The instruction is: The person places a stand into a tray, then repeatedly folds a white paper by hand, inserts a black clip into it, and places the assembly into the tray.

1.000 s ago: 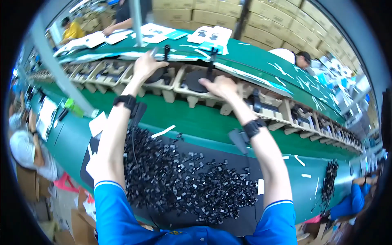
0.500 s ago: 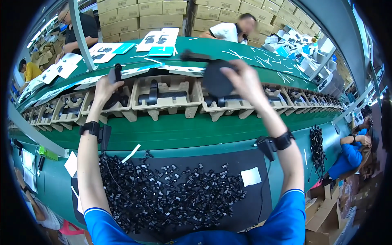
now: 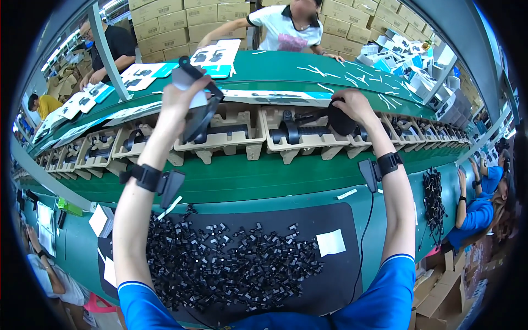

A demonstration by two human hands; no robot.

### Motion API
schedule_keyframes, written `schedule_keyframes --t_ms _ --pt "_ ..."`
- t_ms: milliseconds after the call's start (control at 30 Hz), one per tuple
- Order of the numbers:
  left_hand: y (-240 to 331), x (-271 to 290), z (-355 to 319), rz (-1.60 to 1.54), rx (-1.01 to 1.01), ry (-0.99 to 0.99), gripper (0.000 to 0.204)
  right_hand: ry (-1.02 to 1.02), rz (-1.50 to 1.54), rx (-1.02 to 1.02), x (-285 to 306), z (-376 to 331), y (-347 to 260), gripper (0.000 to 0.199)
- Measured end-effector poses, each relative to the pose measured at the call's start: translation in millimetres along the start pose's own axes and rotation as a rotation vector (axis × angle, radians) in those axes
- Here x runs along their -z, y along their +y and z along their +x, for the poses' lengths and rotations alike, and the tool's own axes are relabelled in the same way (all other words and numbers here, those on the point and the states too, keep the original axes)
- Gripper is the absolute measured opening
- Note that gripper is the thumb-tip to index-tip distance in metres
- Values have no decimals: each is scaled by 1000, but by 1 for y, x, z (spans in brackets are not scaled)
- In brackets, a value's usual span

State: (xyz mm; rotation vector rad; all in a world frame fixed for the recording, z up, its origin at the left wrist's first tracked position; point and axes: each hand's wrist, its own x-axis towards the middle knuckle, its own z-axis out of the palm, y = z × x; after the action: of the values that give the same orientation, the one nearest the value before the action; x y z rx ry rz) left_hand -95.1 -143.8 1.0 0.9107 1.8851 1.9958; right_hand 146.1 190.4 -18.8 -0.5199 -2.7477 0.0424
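Observation:
My left hand [image 3: 179, 102] is closed around a black angled arm-like part [image 3: 206, 114], raised over a beige moulded tray; a white piece like folded paper [image 3: 182, 78] shows beside its fingers. To the right, my right hand [image 3: 355, 104] grips the edge of a black round disc [image 3: 341, 121]. That disc sits at the right end of another beige moulded tray [image 3: 278, 147], which also holds a black tube-shaped part [image 3: 308, 132] and a black ring-like piece [image 3: 287, 132]. Whether the disc rests on the tray is hard to tell.
Several beige trays line the green conveyor [image 3: 236, 179]. Nearer, a pile of small black parts [image 3: 236, 264] covers a black mat [image 3: 344, 280] beside a white paper [image 3: 331, 242]. Black cables [image 3: 434, 198] lie at right. Co-workers stand across the belt and sit at both sides; cartons [image 3: 165, 38] stack behind.
My left hand has moved right and now holds a larger black part up. My right hand has lowered the disc rightward to the tray. A person across has straightened and reaches over the belt.

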Motion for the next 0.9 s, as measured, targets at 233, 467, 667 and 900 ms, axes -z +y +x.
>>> schedule_keyframes --t_ms 233,467,667,900 --pt "-27 -61 12 -359 240 72 29 216 48 -77 -10 -23 18 23" --pt "-80 -80 44 -908 374 205 31 265 -209 -215 -43 -39 -13 22" --pt "-117 -103 54 -1052 513 140 23 145 -294 -149 -43 -62 -12 19" --pt "-107 -118 45 -1005 602 374 24 293 89 -31 -25 -70 -86 29"
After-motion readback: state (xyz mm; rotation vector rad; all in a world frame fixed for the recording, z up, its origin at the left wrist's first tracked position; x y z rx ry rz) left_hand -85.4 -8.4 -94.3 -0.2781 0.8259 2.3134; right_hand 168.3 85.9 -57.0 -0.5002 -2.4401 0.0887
